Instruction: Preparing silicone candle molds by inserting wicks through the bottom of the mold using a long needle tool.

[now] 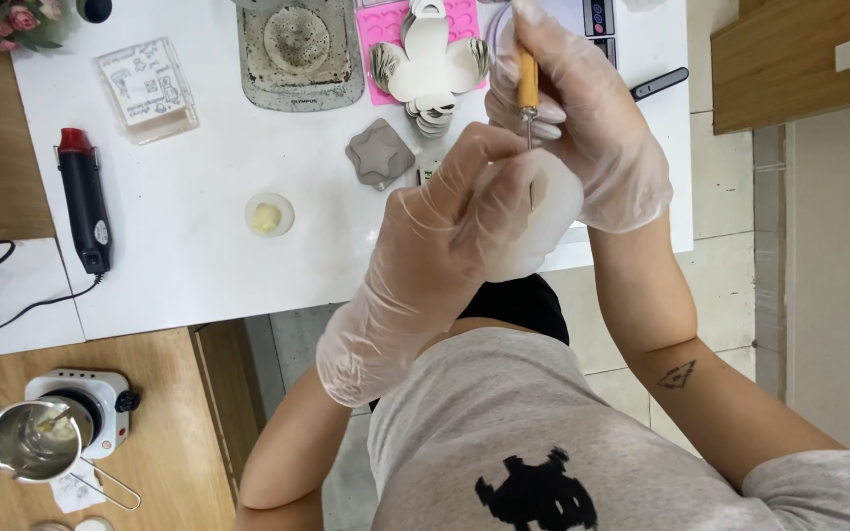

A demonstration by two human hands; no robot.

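**Both gloved hands on a pale mould, a thin tool at its edge**

The left hand (445,221), in a clear disposable glove, is wrapped around a white, translucent mould-like piece (543,211) and holds it in the air above the near edge of the white table (199,256). The piece looks soft and milky, rounded at its outer side; most of it is hidden by the fingers, so its full shape cannot be told. The right hand (582,128), also gloved, is closed around a small tool with a wooden handle (527,81) and a thin metal tip, held upright — the tip points down and meets the pale piece near its top. The two hands are pressed close together, both clamped on what they hold.

Behind the hands on the table lies a stack of white petal-shaped cut-outs (432,61) over a pink silicone mould tray (378,29). Just left of that sits a grey square plate with a round, dusty middle (297,47). A grey star-shaped mould (379,152) lies near the left wrist, and a small clear cup of yellowish wax (270,214) stands further left. A black heat gun with a red tip (84,197) lies along the table's left side, beside a clear packet (147,88). On the lower wooden surface a small white hot plate (86,408) carries a metal melting pot (31,442).
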